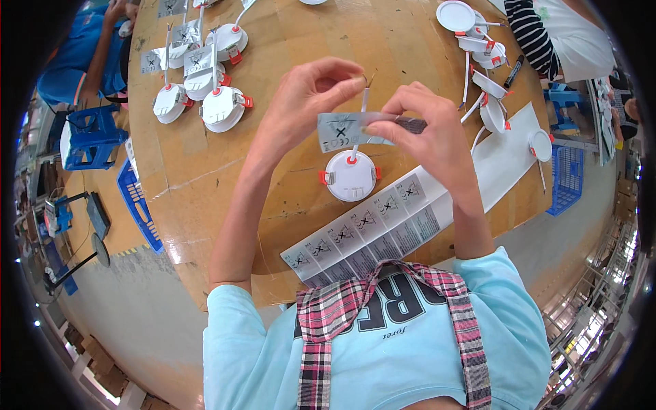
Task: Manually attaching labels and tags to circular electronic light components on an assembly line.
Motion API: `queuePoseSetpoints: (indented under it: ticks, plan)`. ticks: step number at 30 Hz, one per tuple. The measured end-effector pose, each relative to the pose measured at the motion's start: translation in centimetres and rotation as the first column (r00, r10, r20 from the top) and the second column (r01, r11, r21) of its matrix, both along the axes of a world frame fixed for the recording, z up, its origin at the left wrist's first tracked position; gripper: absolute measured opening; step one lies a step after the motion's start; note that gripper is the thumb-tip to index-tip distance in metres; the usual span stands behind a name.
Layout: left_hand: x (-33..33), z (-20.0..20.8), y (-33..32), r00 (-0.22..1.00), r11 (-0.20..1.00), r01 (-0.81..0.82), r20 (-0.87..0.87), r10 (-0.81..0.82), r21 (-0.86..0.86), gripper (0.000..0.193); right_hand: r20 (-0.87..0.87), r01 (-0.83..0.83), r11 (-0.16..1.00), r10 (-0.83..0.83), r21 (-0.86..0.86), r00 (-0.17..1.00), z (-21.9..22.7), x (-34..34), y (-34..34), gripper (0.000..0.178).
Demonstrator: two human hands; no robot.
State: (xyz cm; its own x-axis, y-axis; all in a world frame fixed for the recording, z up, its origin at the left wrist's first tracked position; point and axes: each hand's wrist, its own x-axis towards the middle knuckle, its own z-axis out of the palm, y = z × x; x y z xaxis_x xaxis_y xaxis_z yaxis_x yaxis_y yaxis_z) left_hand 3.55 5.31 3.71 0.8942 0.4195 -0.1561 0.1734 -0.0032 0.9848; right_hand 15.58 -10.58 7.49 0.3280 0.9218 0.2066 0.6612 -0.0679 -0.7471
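A round white downlight [350, 176] with red-tipped spring clips lies on the table, its white cable [364, 101] rising from a red grommet. My left hand [311, 99] is closed in a pinch at the upper end of this cable, where thin coloured wire ends stick out. Between thumb and fingers, my right hand [427, 130] grips a silver printed label [338, 132], which crosses the cable partway up. The label's right part folds back under my right fingers. Below lies a long label sheet [362, 229] with rows of silver labels and a bare white backing.
Several labelled downlights [223, 109] stand at the far left. Others without visible labels [490, 113] line the right, near a black marker [514, 71]. A single downlight [540, 145] rests on the sheet's far end. People sit at both far sides; a blue stool [92, 137] stands left.
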Motion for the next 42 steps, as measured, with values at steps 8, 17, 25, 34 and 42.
queuePoseSetpoints:
  ticks: [8, 17, 25, 34, 42]
  plan:
    - [-2.7, 1.5, -2.5, 0.979, 0.978, -0.196, 0.039, 0.199, -0.069, 0.049, -0.336, 0.109, 0.962, -0.193, -0.251, 0.922, -0.6, 0.2, -0.3, 0.029]
    - [-2.6, -1.1, -3.5, 0.978, 0.952, -0.208, -0.021, 0.209, -0.227, 0.026, -0.490, 0.075, 0.975, -0.170, -0.208, 0.855, -2.8, 0.8, 0.0, 0.023]
    - [-2.2, -2.2, -4.1, 0.954, 0.925, -0.297, -0.035, 0.298, -0.237, 0.026, -0.560, 0.057, 0.978, -0.161, -0.200, 0.813, -4.3, 1.6, 0.6, 0.024]
    - [-2.2, -3.5, -3.9, 0.958, 0.908, -0.283, -0.038, 0.286, -0.309, 0.028, -0.568, 0.063, 0.977, -0.170, -0.204, 0.805, -5.3, 1.5, 0.7, 0.027]
    - [-1.9, -3.7, -4.0, 0.958, 0.871, -0.264, -0.008, 0.287, -0.415, 0.027, -0.579, 0.055, 0.972, -0.181, -0.228, 0.795, -5.3, 1.6, 0.7, 0.027]
